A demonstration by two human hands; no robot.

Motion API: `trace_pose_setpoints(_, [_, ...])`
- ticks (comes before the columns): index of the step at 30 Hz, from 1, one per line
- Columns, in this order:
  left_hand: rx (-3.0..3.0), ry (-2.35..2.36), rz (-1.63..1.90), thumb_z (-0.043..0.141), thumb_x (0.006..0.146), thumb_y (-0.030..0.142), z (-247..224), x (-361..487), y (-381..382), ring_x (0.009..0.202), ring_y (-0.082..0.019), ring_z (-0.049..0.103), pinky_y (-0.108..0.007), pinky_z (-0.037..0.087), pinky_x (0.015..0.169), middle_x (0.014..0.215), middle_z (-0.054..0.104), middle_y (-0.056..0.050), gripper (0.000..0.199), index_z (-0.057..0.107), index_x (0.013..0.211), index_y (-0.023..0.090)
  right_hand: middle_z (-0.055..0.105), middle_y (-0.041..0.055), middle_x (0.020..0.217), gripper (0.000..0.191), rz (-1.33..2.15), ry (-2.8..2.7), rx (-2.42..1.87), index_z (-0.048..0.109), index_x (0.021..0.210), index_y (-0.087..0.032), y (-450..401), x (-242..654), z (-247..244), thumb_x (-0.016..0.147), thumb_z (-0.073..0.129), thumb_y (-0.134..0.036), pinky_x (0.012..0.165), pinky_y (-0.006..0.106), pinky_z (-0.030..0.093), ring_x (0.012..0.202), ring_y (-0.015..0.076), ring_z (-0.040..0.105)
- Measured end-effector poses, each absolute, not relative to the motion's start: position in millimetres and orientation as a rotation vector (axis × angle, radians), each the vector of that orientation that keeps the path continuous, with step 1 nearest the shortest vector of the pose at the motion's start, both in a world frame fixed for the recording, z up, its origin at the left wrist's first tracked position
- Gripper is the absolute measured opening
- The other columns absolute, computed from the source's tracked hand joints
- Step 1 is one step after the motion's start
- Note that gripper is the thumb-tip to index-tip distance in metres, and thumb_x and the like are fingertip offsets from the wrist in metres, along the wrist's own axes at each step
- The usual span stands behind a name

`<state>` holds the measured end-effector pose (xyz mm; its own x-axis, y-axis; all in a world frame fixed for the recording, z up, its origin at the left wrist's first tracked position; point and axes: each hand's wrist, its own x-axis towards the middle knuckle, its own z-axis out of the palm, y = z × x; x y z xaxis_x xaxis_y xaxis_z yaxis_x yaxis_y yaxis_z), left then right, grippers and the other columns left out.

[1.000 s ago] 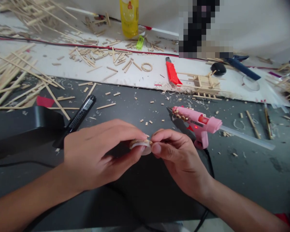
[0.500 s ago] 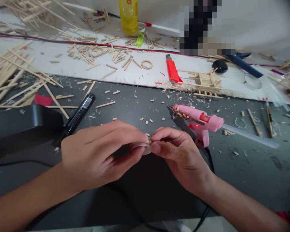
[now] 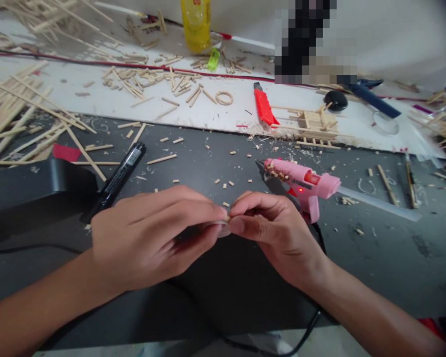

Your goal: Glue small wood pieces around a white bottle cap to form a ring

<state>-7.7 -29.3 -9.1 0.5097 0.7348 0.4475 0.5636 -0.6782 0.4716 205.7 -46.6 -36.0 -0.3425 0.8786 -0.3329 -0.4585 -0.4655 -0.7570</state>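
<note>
My left hand (image 3: 154, 235) and my right hand (image 3: 277, 233) meet fingertip to fingertip over the dark mat, both pinched on a small pale round piece (image 3: 223, 227) with bits of wood on its top. Most of that piece is hidden between the fingers. A pink glue gun (image 3: 301, 184) stands just behind my right hand, its red light on and a clear glue stick (image 3: 379, 207) jutting out to the right. A black marker (image 3: 121, 173) lies behind my left hand.
A dark box (image 3: 29, 191) sits at the left. Loose wooden sticks (image 3: 18, 119) and short offcuts litter the mat and the white board (image 3: 215, 111). A red cutter (image 3: 262, 105), a small stick frame (image 3: 314, 128), a wooden ring (image 3: 225, 97) and a yellow bottle (image 3: 196, 22) lie farther back.
My fingers have closed tighter over the round piece, so less of it shows. The hands stay in the same spot; the view has shifted slightly.
</note>
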Motion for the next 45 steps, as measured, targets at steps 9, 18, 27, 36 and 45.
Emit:
trace_pose_setpoints(9, [2.452, 1.071, 1.050, 0.067, 0.100, 0.026, -20, -7, -18, 0.071, -0.015, 0.080, -0.026, 0.056, 0.054, 0.088, 0.084, 0.004, 0.007, 0.071, 0.102, 0.031, 0.075, -0.0031, 0.082, 0.012, 1.755, -0.818, -0.937, 0.083, 0.091, -0.027, -48, 203, -36, 0.084, 0.090, -0.019, 0.070, 0.022, 0.056, 0.075, 0.0102, 0.067])
trace_pose_setpoints(18, [2.437, 1.116, 1.066, 0.072, 0.099, 0.028, -19, -3, -23, 0.074, -0.013, 0.079, -0.024, 0.058, 0.061, 0.090, 0.084, 0.005, 0.003, 0.074, 0.101, 0.030, 0.074, -0.0013, 0.082, 0.011, 1.665, -0.890, -0.985, 0.081, 0.087, -0.024, -47, 201, -38, 0.083, 0.091, -0.025, 0.067, 0.023, 0.052, 0.072, 0.0111, 0.063])
trace_pose_setpoints(27, [2.410, 1.091, 1.121, 0.076, 0.096, 0.023, -22, -4, -23, 0.076, -0.015, 0.080, -0.024, 0.062, 0.064, 0.096, 0.085, 0.005, 0.014, 0.076, 0.107, 0.032, 0.074, -0.0014, 0.079, 0.016, 1.665, -0.892, -1.022, 0.079, 0.084, -0.023, -46, 202, -37, 0.080, 0.093, -0.028, 0.066, 0.025, 0.052, 0.070, 0.0123, 0.064])
trace_pose_setpoints(36, [2.424, 1.068, 1.124, 0.075, 0.097, 0.021, -25, -2, -21, 0.076, -0.017, 0.081, -0.026, 0.064, 0.063, 0.100, 0.086, 0.003, 0.020, 0.078, 0.111, 0.034, 0.071, -0.0025, 0.076, 0.015, 1.687, -0.882, -1.000, 0.077, 0.084, -0.023, -46, 201, -37, 0.082, 0.091, -0.028, 0.066, 0.024, 0.051, 0.068, 0.0112, 0.062])
trace_pose_setpoints(45, [2.386, 1.061, 1.103, 0.073, 0.099, 0.025, -22, -2, -19, 0.079, -0.017, 0.082, -0.024, 0.064, 0.067, 0.091, 0.085, 0.005, 0.005, 0.075, 0.099, 0.030, 0.071, -0.0022, 0.078, 0.013, 1.657, -0.892, -0.994, 0.079, 0.085, -0.022, -47, 201, -38, 0.082, 0.091, -0.027, 0.065, 0.023, 0.049, 0.069, 0.0103, 0.059])
